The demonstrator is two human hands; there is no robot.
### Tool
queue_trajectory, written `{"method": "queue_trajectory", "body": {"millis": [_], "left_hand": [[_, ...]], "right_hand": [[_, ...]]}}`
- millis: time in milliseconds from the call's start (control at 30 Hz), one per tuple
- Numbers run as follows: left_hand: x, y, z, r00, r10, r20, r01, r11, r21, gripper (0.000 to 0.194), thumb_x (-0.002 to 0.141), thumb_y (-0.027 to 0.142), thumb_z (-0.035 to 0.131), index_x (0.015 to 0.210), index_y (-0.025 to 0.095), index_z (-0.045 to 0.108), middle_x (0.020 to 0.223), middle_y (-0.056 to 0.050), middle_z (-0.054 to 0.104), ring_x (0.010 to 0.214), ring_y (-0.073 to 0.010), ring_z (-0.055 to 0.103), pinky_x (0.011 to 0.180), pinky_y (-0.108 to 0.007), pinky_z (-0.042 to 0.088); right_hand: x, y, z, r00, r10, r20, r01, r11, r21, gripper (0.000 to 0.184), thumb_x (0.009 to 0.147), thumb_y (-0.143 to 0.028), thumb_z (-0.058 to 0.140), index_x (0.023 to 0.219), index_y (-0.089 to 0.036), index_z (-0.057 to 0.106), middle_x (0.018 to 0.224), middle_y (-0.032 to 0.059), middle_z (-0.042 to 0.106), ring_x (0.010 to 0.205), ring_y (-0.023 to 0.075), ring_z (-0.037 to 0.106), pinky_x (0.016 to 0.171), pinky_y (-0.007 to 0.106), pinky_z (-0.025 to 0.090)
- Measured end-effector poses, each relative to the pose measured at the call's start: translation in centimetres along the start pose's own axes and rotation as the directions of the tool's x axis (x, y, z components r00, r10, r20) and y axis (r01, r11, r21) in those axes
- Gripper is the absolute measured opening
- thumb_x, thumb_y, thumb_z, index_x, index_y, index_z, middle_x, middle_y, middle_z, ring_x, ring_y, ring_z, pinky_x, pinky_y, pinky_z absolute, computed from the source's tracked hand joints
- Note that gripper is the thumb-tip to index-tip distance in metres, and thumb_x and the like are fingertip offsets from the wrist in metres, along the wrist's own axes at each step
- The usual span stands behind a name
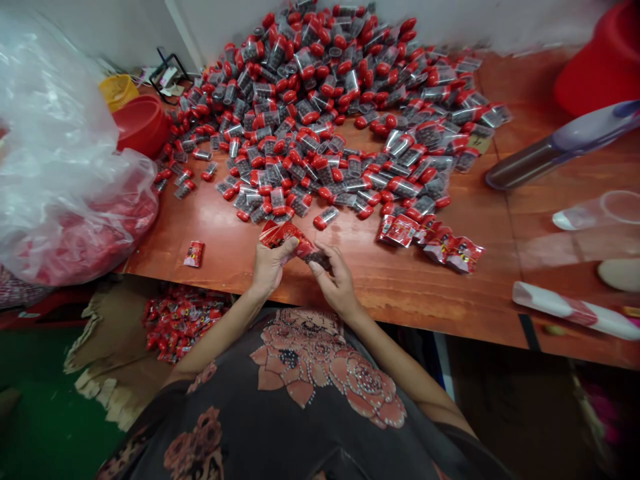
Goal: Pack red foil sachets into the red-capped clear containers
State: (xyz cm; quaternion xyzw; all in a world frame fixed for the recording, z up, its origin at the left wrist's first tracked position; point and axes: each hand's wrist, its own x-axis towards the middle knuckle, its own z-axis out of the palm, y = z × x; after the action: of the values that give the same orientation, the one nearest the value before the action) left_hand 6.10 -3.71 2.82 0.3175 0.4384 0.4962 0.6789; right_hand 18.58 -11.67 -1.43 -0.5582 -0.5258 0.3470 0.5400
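My left hand (271,267) is closed on a red printed packet (286,233), thumb on top, over the front part of the table. The right hand (336,279) pinches a small clear bottle with dark contents (319,259) at the packet's right end. The fingers partly cover both, so I cannot tell how far the bottle sits inside the packet. Just beyond my hands spreads a large heap of red-capped bottles (310,110). One loose bottle (326,218) lies at the heap's near edge. Several filled red packets (400,230) lie to the right, and a single packet (194,254) to the left.
On the left bulges a clear plastic bag (70,200) with red things inside. Red bowls (143,123) stand behind it. Below the table edge, a cardboard box (113,347) holds many red packets. A purple-handled tube (530,163) and a clear cup (600,210) lie on the right.
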Motion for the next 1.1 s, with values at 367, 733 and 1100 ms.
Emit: {"method": "queue_trajectory", "body": {"millis": [367, 733, 1100], "left_hand": [[-1.1, -1.2, 0.6, 0.994, -0.110, 0.019, 0.110, 0.994, -0.004, 0.032, 0.055, 0.016, 0.088, 0.081, 0.018, 0.069, 0.078, 0.002, 0.072, 0.068, -0.0107, 0.066, 0.070, -0.025, 0.055], [-1.7, -2.3, 1.0, 0.999, -0.046, -0.017, 0.045, 0.996, -0.081, 0.030, 0.060, 0.021, 0.087, 0.085, 0.018, 0.071, 0.082, -0.001, 0.074, 0.071, -0.0128, 0.068, 0.069, -0.025, 0.053], [-2.2, -2.3, 1.2, 0.999, -0.028, -0.046, 0.022, 0.992, -0.122, 0.029, 0.061, 0.022, 0.087, 0.086, 0.017, 0.072, 0.083, -0.003, 0.076, 0.073, -0.0145, 0.069, 0.071, -0.027, 0.055]], "right_hand": [[-0.2, -0.6, 0.5, 0.993, 0.086, -0.083, -0.083, 0.996, 0.042, 0.047, 0.092, -0.030, 0.058, 0.138, -0.038, 0.054, 0.107, 0.0060, 0.060, 0.097, 0.0225, 0.060, 0.087, 0.044, 0.054], [-0.2, -1.2, 1.8, 0.941, 0.316, -0.125, -0.198, 0.809, 0.553, 0.030, 0.085, -0.030, 0.068, 0.114, -0.035, 0.066, 0.104, -0.0004, 0.064, 0.077, 0.0138, 0.063, 0.069, 0.034, 0.062], [-0.1, -1.5, 1.8, 0.935, 0.331, -0.130, -0.214, 0.815, 0.538, 0.040, 0.082, -0.033, 0.069, 0.121, -0.033, 0.062, 0.092, -0.0004, 0.062, 0.076, 0.0149, 0.064, 0.067, 0.032, 0.063]]}}
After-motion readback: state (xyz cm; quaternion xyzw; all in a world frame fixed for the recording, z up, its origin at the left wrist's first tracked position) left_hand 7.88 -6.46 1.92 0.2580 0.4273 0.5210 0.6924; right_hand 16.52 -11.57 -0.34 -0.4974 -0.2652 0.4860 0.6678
